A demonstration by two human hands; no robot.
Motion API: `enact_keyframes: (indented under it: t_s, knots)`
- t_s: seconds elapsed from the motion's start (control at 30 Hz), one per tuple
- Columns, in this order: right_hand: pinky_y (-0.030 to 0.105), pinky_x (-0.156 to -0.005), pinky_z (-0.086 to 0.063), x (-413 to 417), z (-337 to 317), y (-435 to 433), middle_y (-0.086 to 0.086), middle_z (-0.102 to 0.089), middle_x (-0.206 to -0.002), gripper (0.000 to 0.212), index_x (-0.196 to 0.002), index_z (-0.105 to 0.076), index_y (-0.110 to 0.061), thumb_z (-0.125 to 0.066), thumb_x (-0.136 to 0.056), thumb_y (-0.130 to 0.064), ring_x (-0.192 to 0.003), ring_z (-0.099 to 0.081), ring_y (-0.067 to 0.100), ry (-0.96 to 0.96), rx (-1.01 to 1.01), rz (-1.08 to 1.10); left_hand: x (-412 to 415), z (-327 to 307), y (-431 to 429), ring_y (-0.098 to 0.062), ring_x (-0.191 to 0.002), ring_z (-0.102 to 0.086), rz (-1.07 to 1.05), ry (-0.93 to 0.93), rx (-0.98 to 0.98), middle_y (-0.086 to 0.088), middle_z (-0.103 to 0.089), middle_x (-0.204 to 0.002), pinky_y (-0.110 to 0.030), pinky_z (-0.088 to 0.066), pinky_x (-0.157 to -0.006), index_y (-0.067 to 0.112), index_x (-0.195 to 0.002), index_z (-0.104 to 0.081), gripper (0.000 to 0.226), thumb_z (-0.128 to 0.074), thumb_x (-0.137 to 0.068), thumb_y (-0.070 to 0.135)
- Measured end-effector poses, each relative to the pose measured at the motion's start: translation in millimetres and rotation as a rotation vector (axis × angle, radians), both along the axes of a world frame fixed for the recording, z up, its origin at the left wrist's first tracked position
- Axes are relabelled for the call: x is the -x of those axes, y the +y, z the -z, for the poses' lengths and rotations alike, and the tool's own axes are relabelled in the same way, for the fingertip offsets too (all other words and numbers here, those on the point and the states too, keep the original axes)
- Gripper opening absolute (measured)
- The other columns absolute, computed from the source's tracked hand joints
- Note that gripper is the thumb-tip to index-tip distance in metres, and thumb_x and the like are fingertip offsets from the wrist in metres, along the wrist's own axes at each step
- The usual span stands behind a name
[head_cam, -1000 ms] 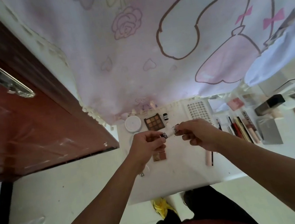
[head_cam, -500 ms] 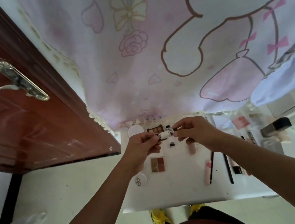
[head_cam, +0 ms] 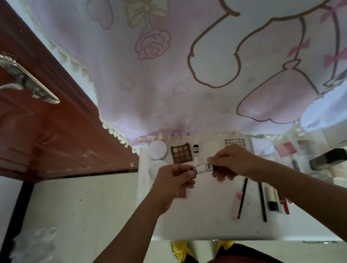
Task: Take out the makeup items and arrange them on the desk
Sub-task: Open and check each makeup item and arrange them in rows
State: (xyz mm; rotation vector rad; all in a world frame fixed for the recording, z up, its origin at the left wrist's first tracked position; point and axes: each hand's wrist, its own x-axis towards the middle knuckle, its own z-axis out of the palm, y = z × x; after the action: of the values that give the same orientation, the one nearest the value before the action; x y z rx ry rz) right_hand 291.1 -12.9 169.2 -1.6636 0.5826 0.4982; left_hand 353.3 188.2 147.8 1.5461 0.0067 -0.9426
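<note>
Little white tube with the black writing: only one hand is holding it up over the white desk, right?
Not quite. The head view shows both hands holding the small white tube: the left hand pinches one end and the right hand grips the other. It is indeed held up over the white desk.

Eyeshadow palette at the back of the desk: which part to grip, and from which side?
Probably from above, pinching its near and far edges: the eyeshadow palette lies flat, with the white jar close on one side and the small bottle on the other.
</note>
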Motion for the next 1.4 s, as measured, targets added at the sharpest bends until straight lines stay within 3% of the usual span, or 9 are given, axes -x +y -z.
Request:
enact_keyframes:
  t_s: [0.1, 0.17, 0.37, 0.57, 0.77, 0.87, 0.93, 1.13, 1.4]
  knots:
    - [0.025, -0.057, -0.052, 5, 7, -5, 0.008, -0.074, -0.078, 0.009, -0.094, -0.072, -0.005, -0.073, -0.086, -0.01, -0.066, -0.067, 0.015, -0.027, 0.004, -0.053, 11, 6, 1, -0.021, -0.073, -0.067, -0.008, 0.003, -0.038, -0.01, -0.072, -0.082, -0.042, -0.053, -0.081, 0.007, -0.097, -0.071, 0.012, -0.068, -0.086, 0.003]
    - [0.027, -0.059, -0.053, 7, 10, -7, 0.007, -0.072, -0.079, 0.015, -0.095, -0.07, -0.007, -0.075, -0.082, -0.003, -0.067, -0.067, 0.015, -0.036, -0.018, -0.076, 17, 8, 1, -0.023, -0.075, -0.067, -0.024, 0.013, -0.04, -0.012, -0.072, -0.083, -0.042, -0.054, -0.082, 0.007, -0.095, -0.071, 0.011, -0.067, -0.086, 0.001]
    - [0.026, -0.057, -0.05, 9, 16, -6, 0.011, -0.076, -0.082, 0.027, -0.096, -0.071, -0.004, -0.065, -0.093, -0.03, -0.067, -0.07, 0.018, 0.069, -0.026, -0.081, 27, 8, -1, -0.02, -0.07, -0.066, -0.08, 0.031, -0.018, -0.015, -0.069, -0.083, -0.026, -0.056, -0.068, -0.003, -0.1, -0.068, 0.014, -0.063, -0.087, -0.006]
    - [0.025, -0.059, -0.053, 10, 22, -11, 0.011, -0.074, -0.088, 0.016, -0.099, -0.069, -0.009, -0.075, -0.084, -0.009, -0.074, -0.069, 0.017, 0.017, -0.059, -0.101, 31, 11, -1, -0.02, -0.071, -0.066, -0.101, 0.03, -0.042, -0.016, -0.069, -0.085, -0.027, -0.058, -0.071, -0.007, -0.106, -0.067, 0.019, -0.064, -0.087, -0.005]
    - [0.027, -0.06, -0.053, 9, 23, -17, 0.011, -0.076, -0.083, 0.024, -0.095, -0.072, -0.005, -0.065, -0.093, -0.027, -0.067, -0.07, 0.017, 0.055, -0.025, -0.03, 32, 14, -9, -0.023, -0.072, -0.066, -0.126, 0.038, -0.02, -0.017, -0.07, -0.083, -0.029, -0.059, -0.073, -0.002, -0.099, -0.069, 0.014, -0.065, -0.086, -0.005]
    - [0.024, -0.058, -0.053, 10, 23, -23, 0.013, -0.075, -0.085, 0.009, -0.094, -0.072, -0.007, -0.07, -0.089, -0.015, -0.07, -0.069, 0.016, 0.022, -0.043, -0.011, 33, 15, -14, -0.025, -0.073, -0.066, -0.143, 0.04, -0.016, -0.019, -0.07, -0.085, -0.032, -0.059, -0.075, 0.002, -0.094, -0.07, 0.013, -0.066, -0.084, -0.006]
    - [0.023, -0.058, -0.053, 11, 22, -25, 0.012, -0.074, -0.088, 0.013, -0.098, -0.07, -0.009, -0.072, -0.086, -0.006, -0.073, -0.069, 0.015, 0.001, -0.091, -0.003, 33, 16, -16, -0.026, -0.073, -0.067, -0.156, 0.051, -0.013, -0.02, -0.07, -0.085, -0.032, -0.059, -0.076, 0.002, -0.093, -0.07, 0.013, -0.067, -0.083, -0.006]
    - [0.028, -0.059, -0.054, 8, 21, -34, 0.017, -0.075, -0.089, 0.034, -0.1, -0.069, -0.001, -0.065, -0.093, -0.034, -0.074, -0.072, 0.026, 0.103, -0.089, -0.006, 34, 20, -23, -0.024, -0.072, -0.068, -0.17, 0.071, 0.0, -0.016, -0.072, -0.083, -0.029, -0.059, -0.072, 0.001, -0.095, -0.07, 0.015, -0.067, -0.083, -0.007]
    - [0.024, -0.062, -0.056, 6, 23, -49, 0.014, -0.073, -0.081, 0.01, -0.093, -0.071, -0.003, -0.071, -0.084, 0.0, -0.067, -0.068, 0.017, 0.015, -0.105, 0.044, 32, 25, -29, -0.024, -0.072, -0.068, -0.179, 0.089, -0.008, -0.017, -0.071, -0.084, -0.029, -0.058, -0.071, -0.001, -0.098, -0.07, 0.014, -0.067, -0.084, -0.004]
